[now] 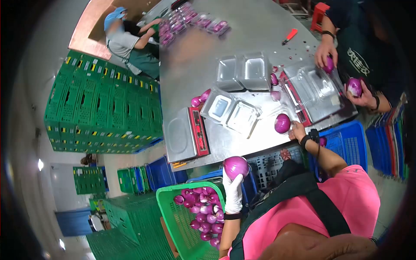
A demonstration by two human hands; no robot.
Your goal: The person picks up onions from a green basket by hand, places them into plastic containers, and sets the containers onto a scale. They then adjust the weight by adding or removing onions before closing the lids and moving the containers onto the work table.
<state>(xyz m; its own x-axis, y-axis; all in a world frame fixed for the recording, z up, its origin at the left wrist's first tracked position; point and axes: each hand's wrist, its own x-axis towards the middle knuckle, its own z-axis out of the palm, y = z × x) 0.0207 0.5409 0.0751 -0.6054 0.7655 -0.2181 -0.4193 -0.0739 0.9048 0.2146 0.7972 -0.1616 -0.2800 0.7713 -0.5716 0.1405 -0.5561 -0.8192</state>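
Steel table [242, 39] carries the scale [184, 136] and the open clear trays [229, 110], all within your reach. Green basket [167, 203] sits low by your left side as the stock. Your left hand [234, 190] is wrapped round an onion [236, 167], lifted above the basket. Your right hand [298, 130] is closed on a second onion [282, 123] at the table edge, beside the trays.

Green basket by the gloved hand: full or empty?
Partly full: purple onions are heaped in one end of the green basket, and bare mesh shows at the other.
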